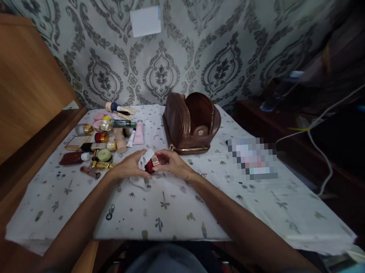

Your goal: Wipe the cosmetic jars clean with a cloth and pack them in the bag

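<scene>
In front of me, just above the table, my left hand (127, 165) is closed around a crumpled white cloth (144, 157). The cloth presses against a small red bottle (149, 166) with a shiny pinkish-gold cap (154, 159). My right hand (175, 165) grips the bottle from the other side, its fingers at the cap end. Part of the cloth hangs below my left hand. To the left lie several cosmetics, including a pink tube (138, 133), a beige tube (120, 140), a red jar with a gold lid (101, 137) and a dark red bottle with a white cap (73, 158).
A brown leather bag (177, 122) stands unzipped at the back of the patterned tablecloth (175, 213). A blurred-out flat item (253, 159) lies on the right. Brushes (120, 108) lie at the back left. A white cable (324, 148) hangs past the right edge.
</scene>
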The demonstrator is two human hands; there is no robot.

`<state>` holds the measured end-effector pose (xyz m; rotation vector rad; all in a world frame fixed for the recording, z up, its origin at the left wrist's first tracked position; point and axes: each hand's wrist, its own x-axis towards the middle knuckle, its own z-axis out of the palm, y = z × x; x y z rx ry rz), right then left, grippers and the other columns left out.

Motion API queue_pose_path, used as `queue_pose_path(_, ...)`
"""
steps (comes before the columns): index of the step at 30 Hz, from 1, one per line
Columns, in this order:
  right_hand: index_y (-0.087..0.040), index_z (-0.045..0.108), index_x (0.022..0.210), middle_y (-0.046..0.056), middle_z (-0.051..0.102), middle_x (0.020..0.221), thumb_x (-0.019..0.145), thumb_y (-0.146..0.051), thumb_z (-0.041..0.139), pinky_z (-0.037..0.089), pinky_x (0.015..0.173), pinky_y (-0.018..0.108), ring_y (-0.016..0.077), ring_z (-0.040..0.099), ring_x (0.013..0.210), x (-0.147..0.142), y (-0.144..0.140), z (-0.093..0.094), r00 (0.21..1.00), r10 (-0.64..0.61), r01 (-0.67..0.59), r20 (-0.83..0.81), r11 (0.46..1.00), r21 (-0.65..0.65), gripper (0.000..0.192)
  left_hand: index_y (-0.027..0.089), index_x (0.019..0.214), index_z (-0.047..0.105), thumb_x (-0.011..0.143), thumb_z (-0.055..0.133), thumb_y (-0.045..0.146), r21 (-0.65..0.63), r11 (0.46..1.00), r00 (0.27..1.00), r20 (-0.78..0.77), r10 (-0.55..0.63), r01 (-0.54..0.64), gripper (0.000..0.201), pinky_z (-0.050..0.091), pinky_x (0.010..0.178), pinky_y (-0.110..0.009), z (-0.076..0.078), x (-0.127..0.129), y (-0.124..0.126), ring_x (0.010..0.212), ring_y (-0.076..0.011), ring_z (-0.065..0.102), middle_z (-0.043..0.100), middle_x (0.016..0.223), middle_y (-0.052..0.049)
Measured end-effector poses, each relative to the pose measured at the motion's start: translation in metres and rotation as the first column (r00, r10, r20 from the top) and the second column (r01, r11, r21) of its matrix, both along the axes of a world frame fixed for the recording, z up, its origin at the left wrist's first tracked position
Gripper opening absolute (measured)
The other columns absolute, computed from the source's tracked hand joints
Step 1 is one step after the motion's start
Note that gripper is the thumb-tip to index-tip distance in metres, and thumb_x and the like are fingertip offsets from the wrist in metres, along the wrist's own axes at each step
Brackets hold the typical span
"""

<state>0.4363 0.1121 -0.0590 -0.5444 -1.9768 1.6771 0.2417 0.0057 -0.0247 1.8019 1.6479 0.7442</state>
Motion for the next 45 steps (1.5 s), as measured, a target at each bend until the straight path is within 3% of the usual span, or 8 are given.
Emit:
queue_pose_path(8,-0.017,0.063,0.105,0.003,0.069,0.095,0.062,-0.033,0.084,0.050,0.080,0.031,0.0158,0.063,0.083,0.004,0.002,0.007,0.994,0.100,-0.102,-0.045,0.994,-0.049,0.050,0.018,0.101,0.064,0.054,0.085,0.054,-0.051,0.997,0.995,-0.093,0.045,-0.050,0.062,0.049,0.075,-0.032,0.001,0.003,0.001,0.087,-0.0241,0.063,0.070,0.095,-0.003)
queue_pose_path(14,-0.016,0.062,0.118,0.006,0.068,0.102,0.065,-0.034,0.083,0.050,0.084,0.034,0.0163,0.062,0.087,0.003,0.004,0.001,0.998,0.061,-0.061,-0.028,0.998,-0.016,0.059,0.020,0.115,0.061,0.073,0.074,0.057,0.115,0.993,0.965,-0.258,0.049,-0.020,0.057,0.047,0.085,-0.036,0.002,0.006,-0.008,0.100,-0.0271,0.062,0.068,0.111,-0.007)
queue_pose_path(18,-0.016,0.065,0.115,0.006,0.067,0.104,0.067,-0.039,0.082,0.050,0.083,0.033,0.0172,0.062,0.088,0.001,0.004,-0.002,0.999,-0.022,0.025,-0.047,0.998,0.053,0.056,0.017,0.129,0.054,0.087,0.060,0.055,0.218,0.976,0.956,-0.291,0.049,0.016,0.057,0.046,0.094,-0.038,0.000,0.005,-0.011,0.112,-0.0289,0.060,0.064,0.123,-0.013)
queue_pose_path(25,-0.016,0.066,0.115,0.005,0.067,0.099,0.074,-0.037,0.076,0.049,0.077,0.030,0.0178,0.060,0.088,-0.001,0.006,-0.008,0.994,-0.098,0.106,-0.044,0.967,0.231,0.048,0.022,0.146,0.043,0.095,0.047,0.029,0.303,0.949,0.920,-0.389,0.043,0.084,0.052,0.050,0.080,-0.029,-0.006,0.008,-0.014,0.096,-0.0217,0.063,0.064,0.110,-0.008)
queue_pose_path(32,-0.016,0.066,0.115,0.006,0.068,0.102,0.074,-0.029,0.075,0.050,0.079,0.030,0.0174,0.062,0.088,-0.004,0.008,-0.013,0.993,-0.087,0.107,-0.080,0.948,0.299,0.044,0.025,0.143,0.051,0.088,0.046,0.010,0.409,0.896,0.779,-0.614,0.129,0.174,0.056,0.052,0.071,-0.026,-0.016,0.009,-0.024,0.088,-0.0196,0.064,0.064,0.100,-0.008)
queue_pose_path(35,-0.017,0.065,0.114,0.006,0.068,0.100,0.073,-0.034,0.078,0.050,0.079,0.031,0.0186,0.062,0.089,-0.004,0.008,-0.013,0.993,-0.080,0.101,-0.082,0.949,0.299,0.046,0.023,0.145,0.046,0.088,0.048,0.013,0.357,0.926,0.802,-0.585,0.122,0.120,0.058,0.053,0.075,-0.029,-0.013,0.006,-0.022,0.092,-0.0219,0.065,0.066,0.107,-0.009)
queue_pose_path(40,-0.018,0.061,0.122,0.009,0.064,0.112,0.069,-0.033,0.081,0.050,0.081,0.034,0.0225,0.061,0.098,-0.002,0.006,-0.012,0.995,-0.048,0.075,-0.085,0.935,0.347,0.059,0.022,0.143,0.046,0.086,0.064,0.049,0.287,0.957,0.919,-0.385,0.083,0.034,0.066,0.051,0.091,-0.035,-0.001,0.000,-0.012,0.112,-0.0270,0.061,0.063,0.127,-0.010)
queue_pose_path(45,-0.020,0.055,0.128,0.010,0.060,0.121,0.071,-0.027,0.078,0.051,0.083,0.035,0.0217,0.060,0.100,-0.001,0.001,-0.009,0.992,-0.007,0.046,-0.123,0.946,0.321,0.062,0.019,0.141,0.048,0.090,0.056,0.054,0.266,0.964,0.948,-0.306,0.087,-0.003,0.062,0.049,0.090,-0.037,-0.004,-0.003,-0.012,0.105,-0.0274,0.061,0.064,0.116,-0.012)
